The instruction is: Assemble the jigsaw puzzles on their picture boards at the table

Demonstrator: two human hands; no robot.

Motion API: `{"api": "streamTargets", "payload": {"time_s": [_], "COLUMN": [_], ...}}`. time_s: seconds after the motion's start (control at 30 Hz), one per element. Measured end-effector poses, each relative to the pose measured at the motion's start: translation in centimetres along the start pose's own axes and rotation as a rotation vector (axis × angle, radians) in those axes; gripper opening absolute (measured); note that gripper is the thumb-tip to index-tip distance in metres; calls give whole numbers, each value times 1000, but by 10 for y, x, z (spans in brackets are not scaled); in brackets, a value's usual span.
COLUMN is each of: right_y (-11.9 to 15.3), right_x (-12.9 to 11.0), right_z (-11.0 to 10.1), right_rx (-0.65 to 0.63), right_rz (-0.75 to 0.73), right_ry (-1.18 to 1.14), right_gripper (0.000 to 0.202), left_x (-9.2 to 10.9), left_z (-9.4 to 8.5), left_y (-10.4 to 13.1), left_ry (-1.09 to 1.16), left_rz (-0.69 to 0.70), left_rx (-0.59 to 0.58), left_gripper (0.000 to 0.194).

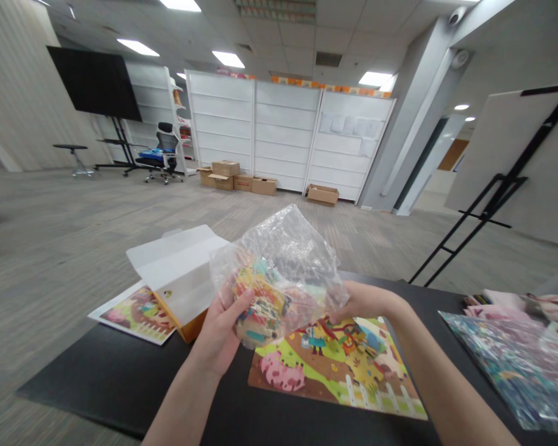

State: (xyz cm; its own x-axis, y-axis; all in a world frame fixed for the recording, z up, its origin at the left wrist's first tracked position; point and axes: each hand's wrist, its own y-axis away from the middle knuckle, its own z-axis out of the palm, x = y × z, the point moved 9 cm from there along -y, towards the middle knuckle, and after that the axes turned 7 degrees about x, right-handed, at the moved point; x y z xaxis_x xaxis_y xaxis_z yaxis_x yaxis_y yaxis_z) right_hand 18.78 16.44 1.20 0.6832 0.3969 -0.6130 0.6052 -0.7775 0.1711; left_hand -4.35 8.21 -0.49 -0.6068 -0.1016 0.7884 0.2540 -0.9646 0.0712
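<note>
A clear plastic bag [288,248] hangs in the air above the table, with colourful cardboard pieces, apparently puzzle pieces [260,303], gathered in its lower left part. My left hand [225,322] grips the bag's left side, thumb across the front. On the opposite side my right hand [353,300] closes on the bag's right edge; its fingertips are partly hidden by the plastic. Beneath the bag lies a farm-scene puzzle board [325,371] with a pink pig and a white fence, some of its upper part covered by the bag and my right hand.
An opened white and orange box [186,266] stands left on the black table [134,378], over a farm picture sheet [134,313]. Right lie a plastic-wrapped packet [511,365] and pink cloth [502,310]. Beyond are cardboard boxes [323,194], white shelving [286,130] and an easel board [516,161].
</note>
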Motion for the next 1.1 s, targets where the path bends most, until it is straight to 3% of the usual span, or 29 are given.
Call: {"api": "streamTargets", "payload": {"time_s": [0.17, 0.3, 0.4, 0.5, 0.57, 0.63, 0.73, 0.8, 1.1], "right_y": [-15, -18, -11, 11, 31, 43, 44, 36, 6], "right_x": [-3, 2, 3, -2, -9, -21, -40, -50, -73], "right_z": [36, 36, 9, -38, -72, -80, -56, -39, -3], "right_rx": [-75, -38, 68, 245, 410, 394, 210, 163, 292], "right_rz": [-151, -200, -136, -62, -31, -63, -116, -141, -242], "right_ry": [131, 154, 139, 201, 139, 24, -83, -97, 3], "right_gripper": [20, 15, 13, 13, 23, 30, 38, 42, 48], "left_x": [-11, -13, -13, -12, -13, -16, -20, -22, -44], "left_z": [11, 14, 15, 13, 12, 13, 18, 22, 40], "left_y": [4, 6, 7, 8, 8, 10, 12, 13, 24], "left_ry": [-17, -33, -58, -78, -86, -88, -82, -85, -159], "left_rz": [-20, -25, -30, -27, -38, -59, -76, -76, -177], "left_rx": [-66, -102, -114, -91, -76, -77, -94, -118, -334], "left_gripper": [71, 68, 69, 75, 80, 85, 86, 84, 64]}}
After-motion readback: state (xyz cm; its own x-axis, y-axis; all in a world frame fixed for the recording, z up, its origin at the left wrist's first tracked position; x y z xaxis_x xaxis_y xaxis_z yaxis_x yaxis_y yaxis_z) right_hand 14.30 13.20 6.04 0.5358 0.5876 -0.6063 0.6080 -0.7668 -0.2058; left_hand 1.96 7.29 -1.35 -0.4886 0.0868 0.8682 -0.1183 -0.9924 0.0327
